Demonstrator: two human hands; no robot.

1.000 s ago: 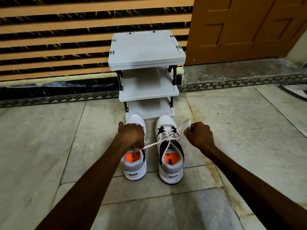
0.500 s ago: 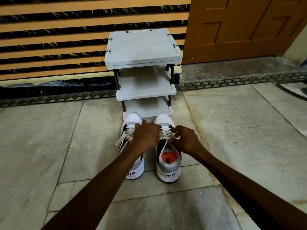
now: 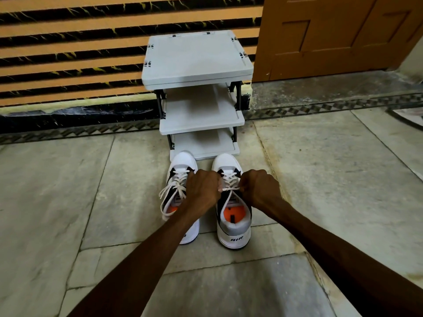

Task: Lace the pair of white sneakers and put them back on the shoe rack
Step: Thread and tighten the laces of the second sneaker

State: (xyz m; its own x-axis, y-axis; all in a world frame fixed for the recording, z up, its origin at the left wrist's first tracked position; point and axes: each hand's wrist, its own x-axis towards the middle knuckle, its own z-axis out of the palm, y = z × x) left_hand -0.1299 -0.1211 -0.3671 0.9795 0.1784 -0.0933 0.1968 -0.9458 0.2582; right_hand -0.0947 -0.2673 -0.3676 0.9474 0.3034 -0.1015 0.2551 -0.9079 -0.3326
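Left hand (image 3: 202, 188): fingers clenched on the lace (image 3: 229, 189) of the right sneaker (image 3: 233, 227).
Right hand (image 3: 258, 188): fingers pinching the same lace.
Sneakers: on the floor (image 3: 68, 202), left sneaker (image 3: 176, 179) at 9 o'clock of the right one; shoe rack (image 3: 199, 124) at 12 o'clock.
Risk: uneven pulling could leave the knot slack; the left sneaker's loose ends may snag when lifted.

Shoe rack (image 3: 201, 121) shelves bare — sneakers (image 3: 231, 202) before
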